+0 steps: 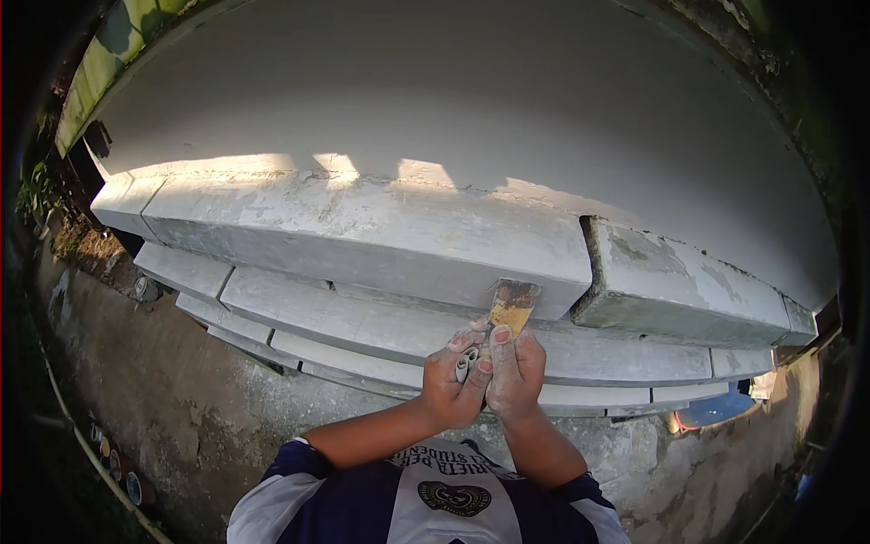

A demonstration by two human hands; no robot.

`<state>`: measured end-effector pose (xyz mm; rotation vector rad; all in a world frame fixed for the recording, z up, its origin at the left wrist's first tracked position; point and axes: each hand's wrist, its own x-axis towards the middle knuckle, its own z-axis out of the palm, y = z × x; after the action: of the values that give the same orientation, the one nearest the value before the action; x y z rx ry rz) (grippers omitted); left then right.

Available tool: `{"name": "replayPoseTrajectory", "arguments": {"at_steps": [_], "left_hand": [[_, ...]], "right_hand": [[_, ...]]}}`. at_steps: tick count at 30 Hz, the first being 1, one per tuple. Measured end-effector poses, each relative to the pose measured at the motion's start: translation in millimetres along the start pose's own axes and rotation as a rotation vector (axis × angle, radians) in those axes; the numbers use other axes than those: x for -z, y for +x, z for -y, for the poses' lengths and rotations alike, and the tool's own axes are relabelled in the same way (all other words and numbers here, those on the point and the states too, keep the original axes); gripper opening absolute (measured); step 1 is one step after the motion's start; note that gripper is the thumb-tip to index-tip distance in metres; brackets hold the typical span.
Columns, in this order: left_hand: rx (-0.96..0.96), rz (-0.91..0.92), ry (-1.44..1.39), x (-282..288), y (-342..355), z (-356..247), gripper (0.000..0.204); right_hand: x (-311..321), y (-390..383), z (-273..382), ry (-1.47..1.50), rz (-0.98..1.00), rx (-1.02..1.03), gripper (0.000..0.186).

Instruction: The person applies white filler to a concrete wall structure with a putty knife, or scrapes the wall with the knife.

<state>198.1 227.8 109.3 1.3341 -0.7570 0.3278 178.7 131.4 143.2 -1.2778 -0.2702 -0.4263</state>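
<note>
A scraper (514, 306) with a wide blade, stained yellow and brown, points away from me against the front edge of the top concrete step (381, 245). My right hand (518, 376) is closed round its handle, the thumb lying along the base of the blade. Right beside it, my left hand (453, 381) is closed on a small rolled grey sheet (465, 364), its curled end showing between the fingers. The left fingertips reach up next to the scraper; whether they also grip it, I cannot tell. Pale dust covers both hands.
Lower concrete steps (308, 308) run below the top one. A dark gap splits off another block (680, 281) at the right. Behind rises a smooth grey wall (453, 91). Several pots (134, 488) stand at lower left, and a blue object (716, 410) lies at right.
</note>
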Motion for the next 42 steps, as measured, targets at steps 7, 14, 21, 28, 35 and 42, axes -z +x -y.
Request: {"name": "replayPoseTrajectory", "arguments": {"at_steps": [7, 14, 21, 28, 35, 42], "left_hand": [[-0.036, -0.009, 0.101, 1, -10, 4, 0.031], [0.024, -0.015, 0.018, 4, -6, 4, 0.033], [-0.054, -0.014, 0.080, 15, -42, 36, 0.032], [-0.063, -0.062, 0.097, 21, -35, 43, 0.033], [-0.080, -0.011, 0.142, 26, -23, 36, 0.030], [-0.035, -0.021, 0.077, 30, -24, 40, 0.028]], "right_hand": [[1, -12, -9, -0.038, -0.029, -0.040, 0.033], [-1, -6, -11, -0.059, -0.006, -0.009, 0.033], [11, -28, -51, -0.195, 0.076, 0.075, 0.034], [1, -16, -47, -0.172, 0.046, 0.031, 0.033], [-4, -7, -45, -0.112, 0.053, 0.056, 0.033], [-4, -6, -41, -0.231, 0.094, 0.022, 0.028]]}}
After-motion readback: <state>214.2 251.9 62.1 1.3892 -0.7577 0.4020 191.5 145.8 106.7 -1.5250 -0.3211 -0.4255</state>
